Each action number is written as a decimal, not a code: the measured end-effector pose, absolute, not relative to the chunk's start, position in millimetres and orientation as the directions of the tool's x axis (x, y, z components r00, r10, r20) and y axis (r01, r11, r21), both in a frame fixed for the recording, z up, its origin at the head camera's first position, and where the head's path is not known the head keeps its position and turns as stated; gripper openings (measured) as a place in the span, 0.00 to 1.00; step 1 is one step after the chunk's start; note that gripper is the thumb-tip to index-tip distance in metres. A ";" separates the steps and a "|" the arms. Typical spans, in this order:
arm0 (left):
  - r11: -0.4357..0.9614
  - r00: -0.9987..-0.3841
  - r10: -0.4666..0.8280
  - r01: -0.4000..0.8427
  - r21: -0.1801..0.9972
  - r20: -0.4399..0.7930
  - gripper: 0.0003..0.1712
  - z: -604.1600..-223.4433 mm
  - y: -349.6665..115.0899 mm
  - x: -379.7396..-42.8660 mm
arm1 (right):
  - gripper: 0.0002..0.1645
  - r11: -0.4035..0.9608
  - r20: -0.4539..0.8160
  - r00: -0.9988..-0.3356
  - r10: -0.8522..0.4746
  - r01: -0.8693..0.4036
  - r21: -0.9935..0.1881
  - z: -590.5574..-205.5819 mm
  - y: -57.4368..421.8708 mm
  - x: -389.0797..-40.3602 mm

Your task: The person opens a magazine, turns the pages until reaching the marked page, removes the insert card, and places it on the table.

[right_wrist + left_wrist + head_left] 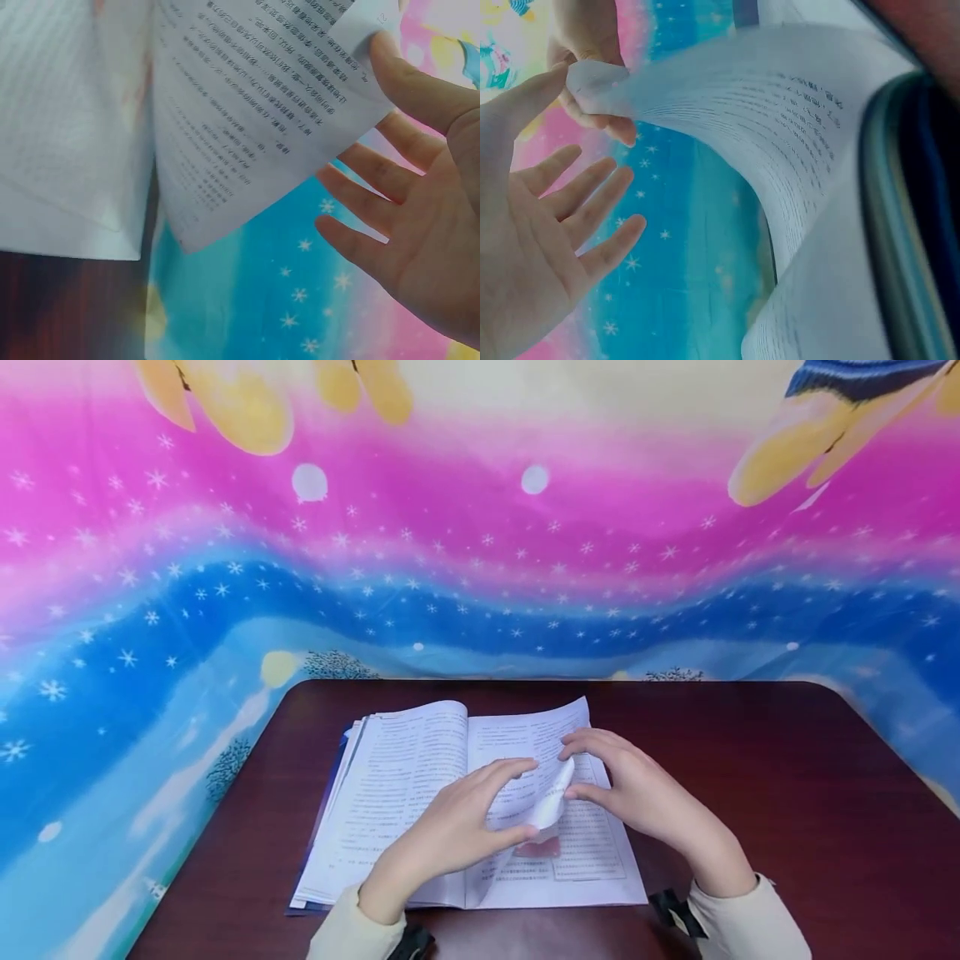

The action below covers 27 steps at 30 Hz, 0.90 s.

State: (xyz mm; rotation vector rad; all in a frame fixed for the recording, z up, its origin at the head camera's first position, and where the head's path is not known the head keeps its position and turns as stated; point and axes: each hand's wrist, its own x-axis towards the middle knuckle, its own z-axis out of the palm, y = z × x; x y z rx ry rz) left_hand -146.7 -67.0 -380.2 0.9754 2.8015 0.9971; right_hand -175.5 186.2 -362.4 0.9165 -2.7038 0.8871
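Note:
An open book [405,793] lies on the table, and one of its right-hand pages [551,797] is lifted and curled. My right hand [641,785] pinches the outer edge of this page; in the right wrist view the thumb [405,79] lies on its printed face with fingers behind. Over the middle of the book is my left hand [457,822], its thumb at the curled lower corner. The left wrist view has the left fingers [592,202] spread and nearly straight, off the paper, with the thumb tip by the folded corner.
The dark reddish-brown table [787,793] extends on both sides of the book. Behind it hangs a colourful cloth [480,552] with snowflakes. Beneath the lifted page, a printed page [592,852] with a small reddish picture shows. Dark bands [678,912] sit at the sleeve cuffs.

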 end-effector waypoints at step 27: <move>0.501 -0.662 0.577 0.749 0.433 0.478 0.25 -371.3 -68.5 -147.7 | 0.24 0.630 0.297 -0.837 -0.460 -0.543 -0.554 -329.7 174.7 -168.9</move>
